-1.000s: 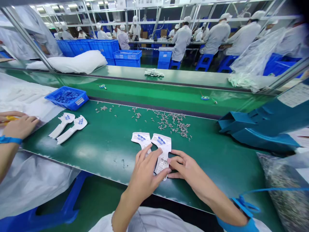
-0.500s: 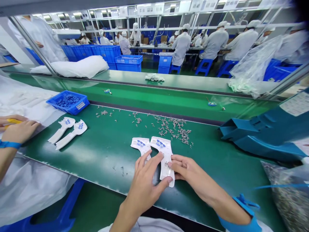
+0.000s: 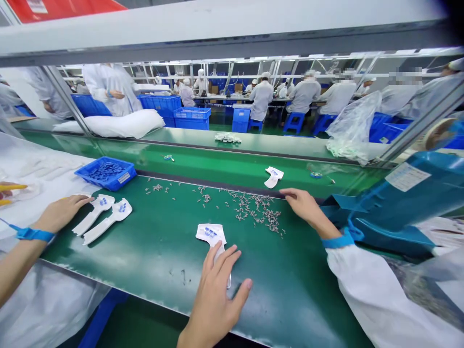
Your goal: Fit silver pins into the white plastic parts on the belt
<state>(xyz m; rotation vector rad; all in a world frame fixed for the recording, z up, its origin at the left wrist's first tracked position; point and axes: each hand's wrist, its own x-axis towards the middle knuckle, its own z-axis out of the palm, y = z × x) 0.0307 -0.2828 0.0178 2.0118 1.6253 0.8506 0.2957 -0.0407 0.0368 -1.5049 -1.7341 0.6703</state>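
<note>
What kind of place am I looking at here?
Most likely a factory assembly floor: a long green conveyor belt strewn with small metal parts, stacked blue plastic crates, and rows of workers in white coveralls and caps seated at benches.

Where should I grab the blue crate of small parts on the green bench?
Grip the blue plastic crate by its raised rim, coming from above on the near side and the far side. It is shallow and open-topped, so the rim offers a ready edge. It sits flat on the green bench, so getting under it looks awkward, and the small blue parts inside suggest keeping it level.
</note>
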